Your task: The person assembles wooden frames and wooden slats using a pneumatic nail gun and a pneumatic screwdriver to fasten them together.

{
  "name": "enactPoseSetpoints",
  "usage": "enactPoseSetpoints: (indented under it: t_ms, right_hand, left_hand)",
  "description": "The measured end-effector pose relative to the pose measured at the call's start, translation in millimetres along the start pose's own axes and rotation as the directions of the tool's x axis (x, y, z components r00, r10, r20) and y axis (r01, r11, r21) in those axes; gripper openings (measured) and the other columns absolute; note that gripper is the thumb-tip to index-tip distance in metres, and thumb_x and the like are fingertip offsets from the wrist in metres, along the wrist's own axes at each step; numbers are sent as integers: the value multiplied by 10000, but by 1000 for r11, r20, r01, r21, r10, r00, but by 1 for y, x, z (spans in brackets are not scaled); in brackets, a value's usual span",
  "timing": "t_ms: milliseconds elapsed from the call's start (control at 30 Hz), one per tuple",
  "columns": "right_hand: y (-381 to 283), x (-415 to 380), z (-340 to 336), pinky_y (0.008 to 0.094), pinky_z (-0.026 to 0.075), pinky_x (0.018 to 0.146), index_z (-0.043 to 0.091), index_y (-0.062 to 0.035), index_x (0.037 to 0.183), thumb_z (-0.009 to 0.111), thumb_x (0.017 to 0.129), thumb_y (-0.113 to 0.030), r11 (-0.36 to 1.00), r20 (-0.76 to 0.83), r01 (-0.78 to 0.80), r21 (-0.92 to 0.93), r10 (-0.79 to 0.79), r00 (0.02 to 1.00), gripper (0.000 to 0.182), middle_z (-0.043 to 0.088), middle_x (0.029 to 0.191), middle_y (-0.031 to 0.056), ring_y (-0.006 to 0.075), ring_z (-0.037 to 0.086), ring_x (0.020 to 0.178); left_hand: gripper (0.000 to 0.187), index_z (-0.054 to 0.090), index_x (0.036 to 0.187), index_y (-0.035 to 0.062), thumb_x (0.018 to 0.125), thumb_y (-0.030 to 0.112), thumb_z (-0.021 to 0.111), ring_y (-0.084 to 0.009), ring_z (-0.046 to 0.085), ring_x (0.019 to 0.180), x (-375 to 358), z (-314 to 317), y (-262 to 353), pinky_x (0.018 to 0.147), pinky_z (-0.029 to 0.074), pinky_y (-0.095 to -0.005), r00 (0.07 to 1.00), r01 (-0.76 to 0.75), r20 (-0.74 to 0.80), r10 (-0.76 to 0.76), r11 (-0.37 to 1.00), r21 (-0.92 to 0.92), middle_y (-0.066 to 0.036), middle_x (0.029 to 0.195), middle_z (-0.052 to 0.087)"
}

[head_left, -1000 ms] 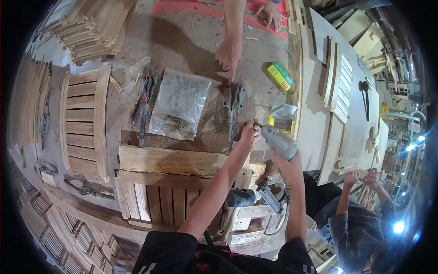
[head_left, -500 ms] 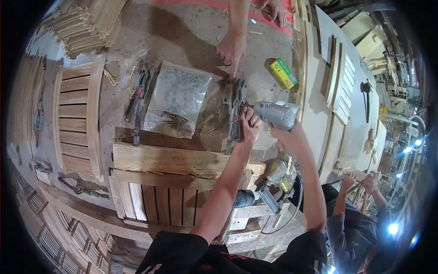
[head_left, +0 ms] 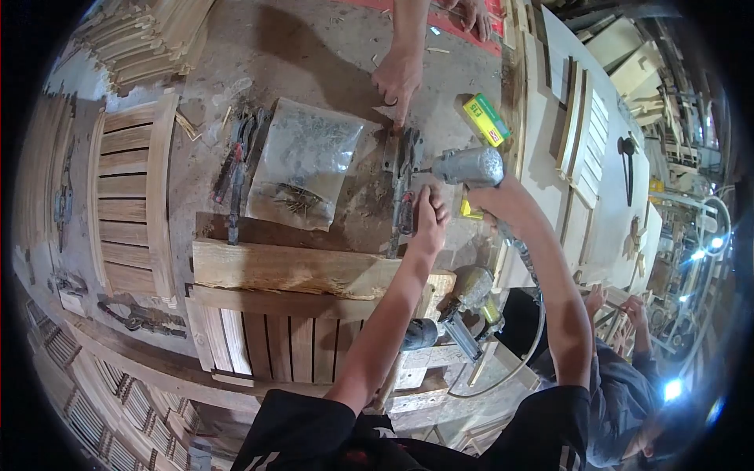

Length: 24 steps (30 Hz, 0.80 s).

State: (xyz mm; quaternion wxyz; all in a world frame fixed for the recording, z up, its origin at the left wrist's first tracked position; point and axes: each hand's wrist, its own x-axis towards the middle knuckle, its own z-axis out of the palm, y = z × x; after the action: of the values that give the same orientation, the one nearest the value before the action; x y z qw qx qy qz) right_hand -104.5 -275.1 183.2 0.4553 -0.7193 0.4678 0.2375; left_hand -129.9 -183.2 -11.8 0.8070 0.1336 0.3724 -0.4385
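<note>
A dark metal clamp (head_left: 404, 177) stands upright in view on the dusty bench, its foot reaching a long wooden board (head_left: 298, 267). My right hand (head_left: 491, 196) grips a silver pistol-shaped air driver (head_left: 470, 166), whose bit points left at the clamp's upper part. Just below the bit, my left hand (head_left: 430, 216) lies against the clamp's right side near its red part, fingers curled; what they hold is hidden. Another person's hand (head_left: 399, 78) presses a fingertip at the clamp's top end.
Left of the clamp lies a clear plastic bag (head_left: 310, 153) of small metal pieces, then another clamp (head_left: 234, 173). A green-yellow box (head_left: 486, 119) sits at the right. A slatted wooden panel (head_left: 126, 196) lies left. Below are a nail gun (head_left: 459, 334) and hose. Another person works at lower right.
My right hand has moved the driver up along the clamp. My left hand now sits below the bit rather than beside its tip. A yellow object has come into sight under the driver.
</note>
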Motion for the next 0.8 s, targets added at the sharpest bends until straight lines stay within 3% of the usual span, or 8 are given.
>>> enactPoseSetpoints:
  t_ms: [133, 200, 300, 500, 600, 700, 767, 800]
  right_hand:
    - [9, 12, 4, 318, 396, 404, 588, -2, 799, 660, 686, -113, 995, -12, 98, -3, -98, 995, 174, 571, 676, 65, 138, 482, 473]
    - [6, 7, 6, 321, 388, 398, 582, -9, 795, 657, 685, -108, 995, -16, 102, 3, -102, 995, 165, 562, 666, 59, 138, 476, 471]
    - [-5, -2, 4, 323, 374, 388, 567, -20, 777, 649, 689, -99, 999, 6, 37, 23, -37, 999, 144, 548, 660, 52, 138, 468, 471]
    - [-6, -3, 4, 329, 365, 378, 539, -25, 752, 641, 696, -89, 1000, 5, 7, 30, -7, 1000, 133, 522, 631, 45, 139, 459, 464]
    - [-5, 0, 2, 338, 372, 385, 536, -16, 765, 647, 691, -89, 999, 29, 14, 31, -15, 999, 152, 512, 628, 45, 144, 458, 469]
    - [-3, 3, 5, 343, 379, 398, 535, -2, 782, 652, 684, -92, 1000, -6, -14, 12, 14, 1000, 177, 505, 628, 49, 154, 465, 485]
    - [0, 5, 6, 347, 385, 407, 536, 6, 794, 651, 682, -94, 999, -72, -35, -7, 34, 997, 189, 500, 630, 53, 161, 470, 497]
    - [-2, 3, 5, 350, 389, 411, 536, 12, 790, 651, 681, -94, 1000, -56, -22, 4, 22, 998, 190, 501, 631, 59, 163, 472, 501]
  left_hand:
    - [245, 563, 979, 75, 1014, 260, 407, -66, 354, 495, -64, 8, -1, 465, 292, -229, 982, 138, -170, -77, 914, 381, 34, 633, 440]
    - [266, 547, 994, 32, 1019, 253, 401, -59, 400, 513, -113, -8, -7, 464, 312, -221, 999, -41, 45, 19, 818, 574, 9, 648, 482]
    - [234, 521, 1018, 11, 1015, 226, 429, -62, 422, 521, -153, -18, -2, 468, 330, -223, 998, -20, 60, -36, 674, 738, -7, 653, 498]
    - [166, 481, 997, 37, 1000, 203, 484, -66, 469, 578, -190, -38, 15, 497, 374, -227, 998, 10, 30, -57, 601, 799, -37, 713, 551]
    - [168, 484, 946, 50, 1000, 209, 485, -68, 476, 600, -193, -36, 33, 508, 383, -235, 987, -158, 148, 58, 468, 869, -28, 711, 547]
    - [173, 539, 910, 52, 989, 200, 495, -65, 465, 615, -178, -30, 60, 526, 383, -240, 968, -240, 170, 184, 496, 835, 5, 705, 534]
    - [174, 593, 1044, 29, 966, 155, 502, -96, 459, 588, -159, -19, 87, 529, 392, -272, 885, -374, 318, 341, 112, 921, -41, 662, 519]
    - [197, 592, 1099, 42, 952, 134, 500, -138, 487, 578, -146, -11, 96, 536, 408, -303, 855, -406, 396, 334, -42, 913, -75, 659, 533]
